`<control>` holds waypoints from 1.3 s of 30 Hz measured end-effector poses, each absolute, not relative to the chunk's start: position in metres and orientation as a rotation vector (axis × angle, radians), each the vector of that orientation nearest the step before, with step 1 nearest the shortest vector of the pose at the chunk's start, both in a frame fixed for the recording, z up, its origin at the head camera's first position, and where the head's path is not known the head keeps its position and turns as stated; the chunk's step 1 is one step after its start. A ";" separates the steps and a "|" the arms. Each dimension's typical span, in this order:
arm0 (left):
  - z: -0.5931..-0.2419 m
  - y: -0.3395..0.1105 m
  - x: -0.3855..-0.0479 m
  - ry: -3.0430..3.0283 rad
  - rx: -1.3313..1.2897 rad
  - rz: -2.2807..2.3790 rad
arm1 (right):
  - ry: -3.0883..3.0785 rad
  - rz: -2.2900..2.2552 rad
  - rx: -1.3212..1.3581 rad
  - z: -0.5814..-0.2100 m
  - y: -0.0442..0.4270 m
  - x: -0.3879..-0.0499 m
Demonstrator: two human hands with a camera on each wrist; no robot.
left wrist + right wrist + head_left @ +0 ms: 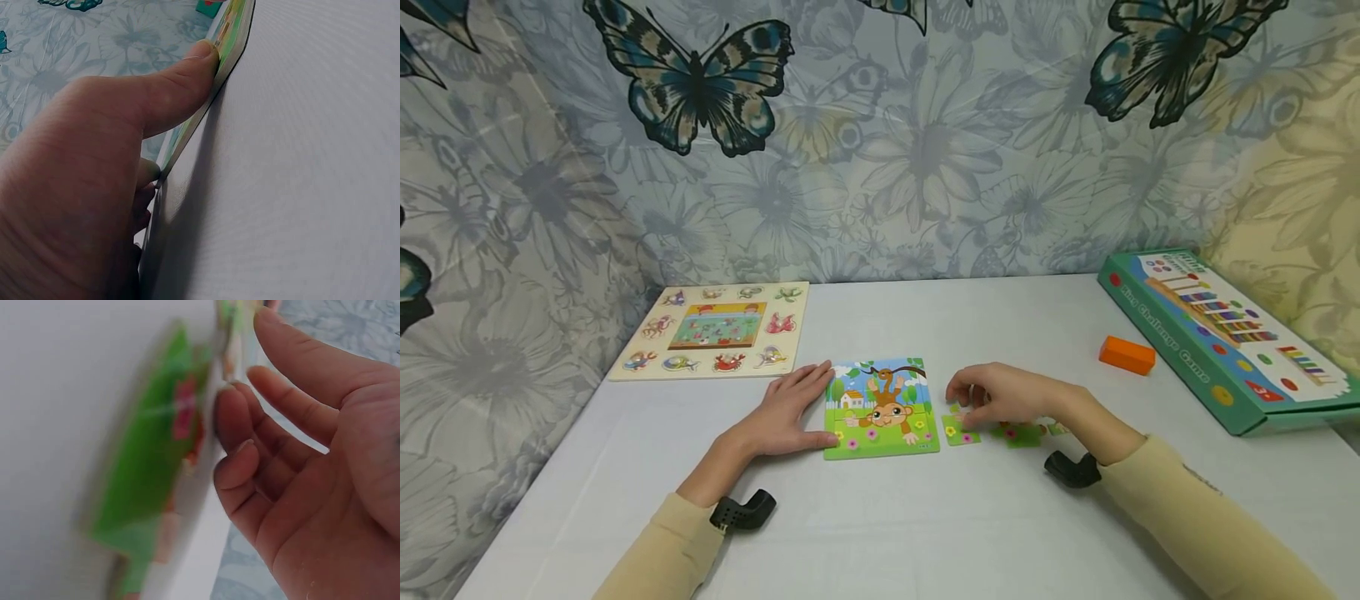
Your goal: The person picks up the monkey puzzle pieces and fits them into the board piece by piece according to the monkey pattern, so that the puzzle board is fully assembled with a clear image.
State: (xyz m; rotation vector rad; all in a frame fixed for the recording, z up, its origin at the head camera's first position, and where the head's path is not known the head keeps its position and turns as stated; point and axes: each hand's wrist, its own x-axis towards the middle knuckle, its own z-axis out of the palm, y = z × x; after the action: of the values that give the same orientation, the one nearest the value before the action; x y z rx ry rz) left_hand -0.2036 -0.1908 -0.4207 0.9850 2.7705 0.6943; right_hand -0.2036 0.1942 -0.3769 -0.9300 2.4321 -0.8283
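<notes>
1. R hand (1009, 393) is the nearer one to the loose pcs! Flowered pc (961, 430) sits just R of the monkey puzzle (882, 410), on the person's side of the R fingertips; squarish, no clear long axis.
2. R fingers curled, thumb apart; can't tell if they've got a pc, wrist view's blurry.
3. Green pc (1021, 436) lies under R palm, long axis approx. L–R.
4. L hand (786, 417): fingers extended along puzzle's L edge, thumb on its near L corner.
5. Containers: game box (1225, 337), far R, looks closed; contents n/a.
</notes>
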 end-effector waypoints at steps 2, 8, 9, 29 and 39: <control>-0.421 -0.191 -0.204 2.780 0.986 0.688 | 2.452 -0.822 -0.933 -0.379 0.195 -0.201; -0.420 -0.189 -0.203 2.807 0.996 0.703 | 2.521 -0.741 -0.949 -0.380 0.192 -0.194; -0.420 -0.189 -0.203 2.811 0.999 0.706 | 2.529 -0.728 -0.950 -0.380 0.192 -0.193; -0.420 -0.189 -0.203 2.816 0.982 0.695 | 2.461 -0.865 -0.912 -0.378 0.193 -0.198; -0.419 -0.190 -0.203 2.796 0.980 0.688 | 2.412 -0.956 -0.916 -0.371 0.191 -0.205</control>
State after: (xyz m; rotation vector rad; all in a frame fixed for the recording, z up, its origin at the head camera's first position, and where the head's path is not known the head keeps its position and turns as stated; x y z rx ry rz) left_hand -0.2032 -0.1904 -0.4189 0.9799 2.7964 0.6882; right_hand -0.2048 0.1907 -0.3708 -0.9164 2.4116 -0.9563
